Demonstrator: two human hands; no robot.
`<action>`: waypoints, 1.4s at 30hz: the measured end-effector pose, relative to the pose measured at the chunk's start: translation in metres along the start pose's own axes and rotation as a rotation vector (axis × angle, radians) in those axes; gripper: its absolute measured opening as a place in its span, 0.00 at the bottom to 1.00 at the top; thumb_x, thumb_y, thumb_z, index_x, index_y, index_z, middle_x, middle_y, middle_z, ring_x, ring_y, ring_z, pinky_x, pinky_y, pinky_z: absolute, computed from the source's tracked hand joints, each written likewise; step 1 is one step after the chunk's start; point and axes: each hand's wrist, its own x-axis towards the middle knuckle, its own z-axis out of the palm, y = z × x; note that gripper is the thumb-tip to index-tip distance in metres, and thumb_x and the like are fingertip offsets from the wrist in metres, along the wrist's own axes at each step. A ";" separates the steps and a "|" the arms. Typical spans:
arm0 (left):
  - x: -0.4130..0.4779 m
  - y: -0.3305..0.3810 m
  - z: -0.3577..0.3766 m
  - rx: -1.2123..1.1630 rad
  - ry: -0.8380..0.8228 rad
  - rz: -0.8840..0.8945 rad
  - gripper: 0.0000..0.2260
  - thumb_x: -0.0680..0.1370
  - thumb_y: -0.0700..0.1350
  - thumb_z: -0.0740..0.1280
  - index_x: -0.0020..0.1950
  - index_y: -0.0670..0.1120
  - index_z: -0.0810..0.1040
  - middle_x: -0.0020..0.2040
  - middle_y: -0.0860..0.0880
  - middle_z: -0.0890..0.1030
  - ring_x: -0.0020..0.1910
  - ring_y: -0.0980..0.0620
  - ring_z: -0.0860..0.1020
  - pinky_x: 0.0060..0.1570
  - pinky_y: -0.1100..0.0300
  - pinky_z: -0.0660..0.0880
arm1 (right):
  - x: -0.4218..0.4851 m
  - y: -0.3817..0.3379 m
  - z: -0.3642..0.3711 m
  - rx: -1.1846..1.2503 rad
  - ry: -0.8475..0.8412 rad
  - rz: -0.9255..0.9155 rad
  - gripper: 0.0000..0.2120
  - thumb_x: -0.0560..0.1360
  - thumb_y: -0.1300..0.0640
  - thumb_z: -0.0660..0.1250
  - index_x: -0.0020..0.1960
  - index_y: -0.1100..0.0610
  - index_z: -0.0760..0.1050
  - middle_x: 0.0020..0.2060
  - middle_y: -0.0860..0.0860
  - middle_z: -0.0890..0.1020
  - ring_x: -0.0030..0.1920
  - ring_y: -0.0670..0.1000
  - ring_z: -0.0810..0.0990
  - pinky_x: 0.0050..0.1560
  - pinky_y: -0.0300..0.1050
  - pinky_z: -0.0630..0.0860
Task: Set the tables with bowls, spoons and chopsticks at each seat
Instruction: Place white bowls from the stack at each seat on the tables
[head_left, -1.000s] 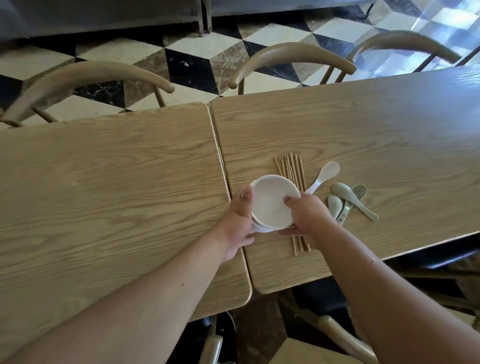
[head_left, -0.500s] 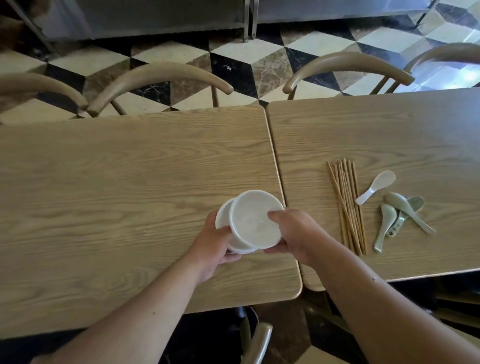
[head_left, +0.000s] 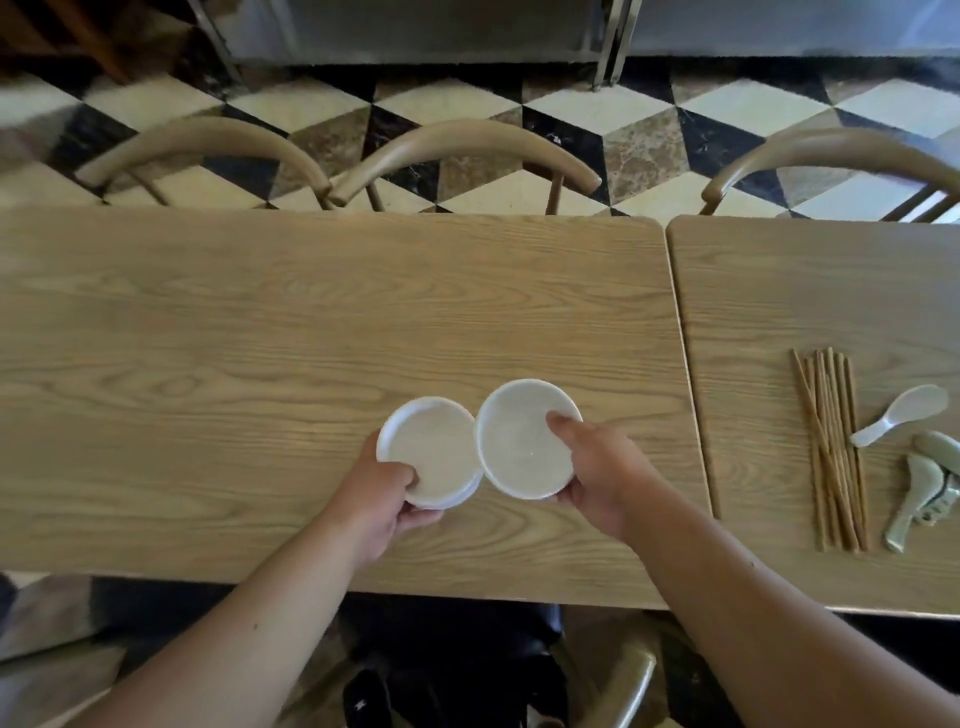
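Open wood spans the left worktop (head_left: 208, 338) toward its far edge and left end. Chopsticks (head_left: 831, 452) and spoons (head_left: 917, 480) crowd the right worktop (head_left: 805, 291) near edge; chair backs (head_left: 462, 150) line both far edges.

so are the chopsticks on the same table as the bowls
No, the chopsticks lie on the right table; the bowls are over the left table.

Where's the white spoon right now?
Head view: the white spoon lies on the right-hand table, just right of the chopsticks, beyond the green spoons.

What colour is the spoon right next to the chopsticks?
White. The spoon shows best in the head view, beside the chopsticks.
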 end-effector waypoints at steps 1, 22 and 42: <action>0.000 -0.001 -0.008 -0.001 0.019 -0.004 0.27 0.81 0.29 0.57 0.72 0.57 0.68 0.65 0.43 0.76 0.58 0.38 0.83 0.50 0.39 0.86 | 0.004 0.003 0.000 0.008 0.034 -0.004 0.08 0.86 0.54 0.65 0.61 0.57 0.76 0.57 0.57 0.81 0.52 0.60 0.84 0.38 0.52 0.83; -0.011 -0.023 -0.077 -0.107 -0.008 -0.010 0.27 0.81 0.29 0.60 0.72 0.57 0.72 0.68 0.43 0.77 0.62 0.38 0.83 0.51 0.40 0.86 | 0.028 0.052 0.035 -0.745 0.432 -0.251 0.20 0.81 0.55 0.65 0.72 0.56 0.69 0.61 0.55 0.79 0.52 0.60 0.84 0.49 0.55 0.83; -0.082 0.026 -0.266 -0.082 -0.197 0.203 0.17 0.86 0.62 0.58 0.74 0.60 0.71 0.65 0.47 0.84 0.59 0.46 0.87 0.62 0.40 0.83 | -0.100 0.043 0.323 -0.744 -0.061 -0.285 0.23 0.82 0.61 0.56 0.74 0.50 0.74 0.59 0.57 0.82 0.49 0.62 0.87 0.41 0.59 0.88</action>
